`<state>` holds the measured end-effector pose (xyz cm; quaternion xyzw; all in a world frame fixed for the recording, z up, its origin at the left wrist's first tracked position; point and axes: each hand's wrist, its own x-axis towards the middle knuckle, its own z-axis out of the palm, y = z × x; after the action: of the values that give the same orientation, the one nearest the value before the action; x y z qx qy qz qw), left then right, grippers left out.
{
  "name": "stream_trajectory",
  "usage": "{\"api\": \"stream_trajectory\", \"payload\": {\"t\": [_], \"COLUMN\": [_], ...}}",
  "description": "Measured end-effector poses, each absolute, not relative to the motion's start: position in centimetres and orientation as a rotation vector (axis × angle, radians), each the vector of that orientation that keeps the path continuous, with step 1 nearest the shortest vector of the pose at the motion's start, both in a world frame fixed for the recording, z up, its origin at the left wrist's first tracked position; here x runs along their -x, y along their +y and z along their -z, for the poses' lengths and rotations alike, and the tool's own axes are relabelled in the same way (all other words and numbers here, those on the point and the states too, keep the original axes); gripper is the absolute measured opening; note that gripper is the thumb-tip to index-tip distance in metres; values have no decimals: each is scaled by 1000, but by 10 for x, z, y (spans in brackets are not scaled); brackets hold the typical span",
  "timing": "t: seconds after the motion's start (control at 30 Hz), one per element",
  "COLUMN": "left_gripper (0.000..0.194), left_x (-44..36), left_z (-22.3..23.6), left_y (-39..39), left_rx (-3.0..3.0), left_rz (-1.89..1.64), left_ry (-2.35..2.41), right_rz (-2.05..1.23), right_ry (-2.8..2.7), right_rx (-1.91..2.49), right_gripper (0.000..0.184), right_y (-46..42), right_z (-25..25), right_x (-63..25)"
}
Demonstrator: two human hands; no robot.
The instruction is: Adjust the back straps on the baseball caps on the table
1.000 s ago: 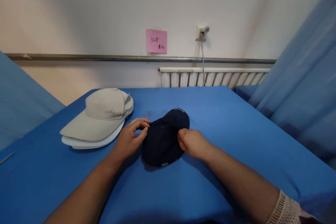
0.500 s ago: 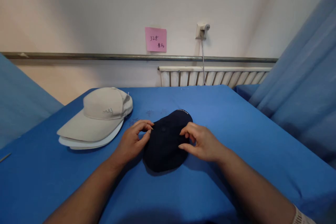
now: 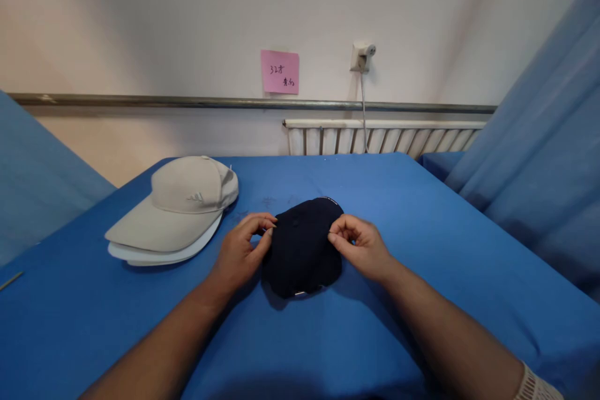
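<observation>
A dark navy cap (image 3: 302, 250) is in front of me at the middle of the blue-covered table (image 3: 300, 350). My left hand (image 3: 244, 247) pinches its left side between thumb and fingers. On the opposite side, my right hand (image 3: 360, 244) is closed on the cap's edge, thumb against fingertips. The cap's crown faces up, and white lettering shows along its far right rim. A small pale mark is visible at its near edge. The cap's underside is hidden.
To the left lies a stack of light caps (image 3: 187, 187), a beige one on top. Blue curtains (image 3: 539, 125) hang at both sides. Behind the table are a radiator (image 3: 384, 137), a metal rail (image 3: 187, 101), a plugged-in socket (image 3: 360, 57) and a pink note (image 3: 280, 72).
My right thumb and fingers have closed on the cap's right side. The cap's near part has lifted and drawn in, its crown now fuller. My left hand keeps its hold.
</observation>
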<state>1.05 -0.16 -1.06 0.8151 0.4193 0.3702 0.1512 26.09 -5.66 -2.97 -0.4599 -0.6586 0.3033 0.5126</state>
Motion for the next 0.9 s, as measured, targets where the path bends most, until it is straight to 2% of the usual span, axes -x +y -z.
{"api": "stream_trajectory", "payload": {"t": [0.3,0.53,0.7,0.9], "left_gripper": [20,32,41,33], "left_x": [1,6,-9,-1], "left_z": [8,-11,0,3], "left_y": [2,-6,-11,-1], "left_rx": [-2102,-2054,-2018,-1790], "left_rz": [-1161,-737,-836,-917], "left_ry": [1231,1293,1250,1254], "right_rz": [-641,-587,-574,-597], "right_ry": [-1610,-1692,-1722,-1620], "right_rx": [1107,1122,1114,1117], "right_gripper": [7,8,8,8], "right_y": [-56,-57,-57,-56], "right_z": [34,37,37,41], "right_x": [-266,-269,-268,-273]}}
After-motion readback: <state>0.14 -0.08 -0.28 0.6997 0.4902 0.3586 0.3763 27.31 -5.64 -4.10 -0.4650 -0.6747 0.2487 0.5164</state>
